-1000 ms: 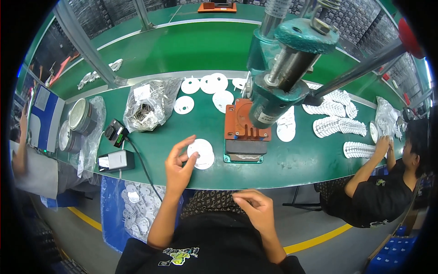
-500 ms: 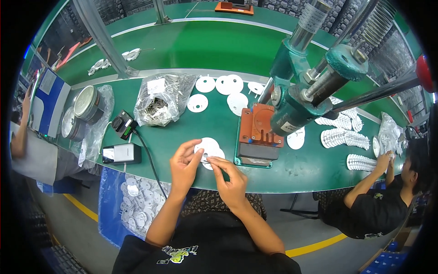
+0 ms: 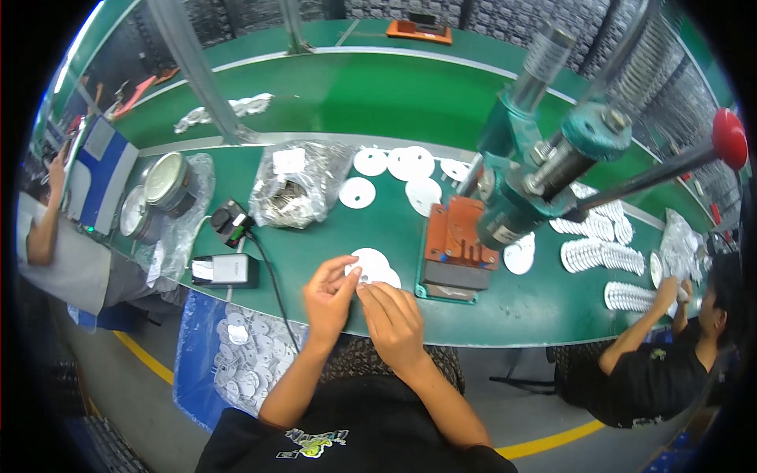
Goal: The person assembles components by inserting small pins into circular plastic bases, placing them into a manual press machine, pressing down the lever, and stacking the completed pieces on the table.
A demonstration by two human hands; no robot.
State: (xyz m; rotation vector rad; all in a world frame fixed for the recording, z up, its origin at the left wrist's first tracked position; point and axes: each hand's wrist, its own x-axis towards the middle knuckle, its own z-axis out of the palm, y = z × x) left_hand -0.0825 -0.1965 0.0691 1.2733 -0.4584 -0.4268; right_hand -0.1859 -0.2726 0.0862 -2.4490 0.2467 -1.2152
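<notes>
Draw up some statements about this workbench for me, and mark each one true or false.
1. The left hand and right hand are both at the overlapping white discs. True.
2. The clear bag lies to the left of the press. True.
3. The press's round knob is blue. False: the round knob is red.
4. A blue bin sits to the right of both hands. False: the blue bin is to their left.
5. The co-worker on the right wears a black top. True.
</notes>
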